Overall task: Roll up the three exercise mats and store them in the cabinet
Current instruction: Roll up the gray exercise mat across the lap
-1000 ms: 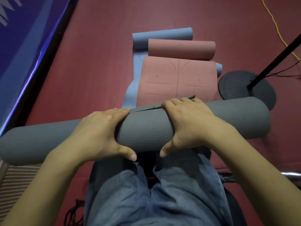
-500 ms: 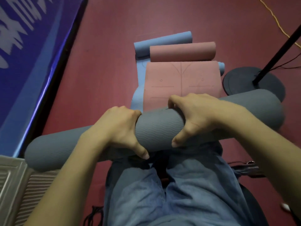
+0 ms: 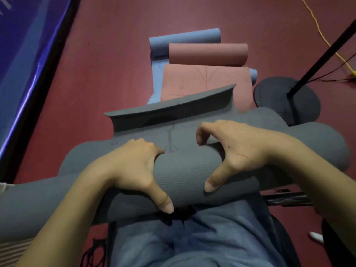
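Observation:
A grey exercise mat point(image 3: 181, 174) lies rolled across my lap, with its loose end flap point(image 3: 173, 112) sprung open and curling up on the far side. My left hand point(image 3: 134, 166) grips the roll left of centre, thumb underneath. My right hand point(image 3: 237, 151) holds the roll right of centre, fingers curled over the top and thumb pressed on the front. On the floor beyond lies a pink mat point(image 3: 208, 54), partly rolled, on top of a blue mat point(image 3: 183, 38), also partly rolled. No cabinet is in view.
A black pole on a round base point(image 3: 285, 101) stands on the red floor at the right, with a yellow cable point(image 3: 323, 37) and black wires past it. A blue padded panel point(image 3: 25, 54) runs along the left. A ribbed white surface point(image 3: 11, 249) is at the lower left.
The grey mat's outer end has come loose and sprung up away from the roll. Both hands have shifted toward me on the roll, and my right fingers have lifted and curled.

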Available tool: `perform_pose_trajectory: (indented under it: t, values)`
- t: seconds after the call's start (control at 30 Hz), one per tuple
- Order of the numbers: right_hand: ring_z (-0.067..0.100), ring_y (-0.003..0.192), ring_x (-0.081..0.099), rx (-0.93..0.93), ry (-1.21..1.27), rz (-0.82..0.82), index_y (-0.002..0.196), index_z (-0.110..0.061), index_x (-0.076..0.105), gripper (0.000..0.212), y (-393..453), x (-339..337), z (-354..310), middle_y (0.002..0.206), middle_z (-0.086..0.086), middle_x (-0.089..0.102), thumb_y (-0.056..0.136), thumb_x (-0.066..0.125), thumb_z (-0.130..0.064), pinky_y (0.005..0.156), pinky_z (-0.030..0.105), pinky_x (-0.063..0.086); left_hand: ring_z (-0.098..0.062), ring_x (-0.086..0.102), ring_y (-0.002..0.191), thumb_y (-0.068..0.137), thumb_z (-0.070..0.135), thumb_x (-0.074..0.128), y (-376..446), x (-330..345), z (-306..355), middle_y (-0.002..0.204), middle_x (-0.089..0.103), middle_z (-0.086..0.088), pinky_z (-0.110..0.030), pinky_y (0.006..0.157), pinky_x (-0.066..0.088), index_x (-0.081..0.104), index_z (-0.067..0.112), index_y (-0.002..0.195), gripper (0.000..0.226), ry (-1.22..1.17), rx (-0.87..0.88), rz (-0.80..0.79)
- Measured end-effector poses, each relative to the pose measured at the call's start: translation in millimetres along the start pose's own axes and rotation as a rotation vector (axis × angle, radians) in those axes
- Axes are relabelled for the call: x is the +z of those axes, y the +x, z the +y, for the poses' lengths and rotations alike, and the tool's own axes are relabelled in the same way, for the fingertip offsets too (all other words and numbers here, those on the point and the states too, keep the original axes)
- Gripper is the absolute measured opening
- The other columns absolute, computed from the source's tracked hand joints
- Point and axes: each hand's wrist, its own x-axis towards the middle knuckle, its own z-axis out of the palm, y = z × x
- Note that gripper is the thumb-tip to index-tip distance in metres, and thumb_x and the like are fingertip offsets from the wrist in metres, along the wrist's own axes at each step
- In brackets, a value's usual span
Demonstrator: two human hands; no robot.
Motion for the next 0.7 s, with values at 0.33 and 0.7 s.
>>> perform_pose_trajectory:
  t: [0.33,0.7]
  values:
    - [0.004,0.095,0.054,-0.13,-0.036,0.319,0.103,-0.034,0.065,0.078,-4.3,2.6,7.9,0.096,-0.023,0.058,0.049,0.07,-0.091,0.081,0.031,0.047,0.008,0.043,0.126,0.023,0.087,0.079,5.7,-4.8,-20.8,0.135,0.045,0.035,-0.024,0.112,0.036,0.054,0.041,0.136,0.124,-0.107,0.065,0.063]
    - [0.029,0.098,0.066,-0.14,-0.113,0.539,0.105,-0.024,0.072,0.039,15.9,9.9,-2.0,0.103,-0.004,0.073,0.091,0.048,-0.052,0.078,0.044,0.053,0.002,0.066,0.108,0.051,0.07,0.083,9.3,-15.0,-40.8,0.112,0.071,0.024,-0.027,0.086,0.053,0.071,0.039,0.114,0.071,-0.39,0.127,0.409]
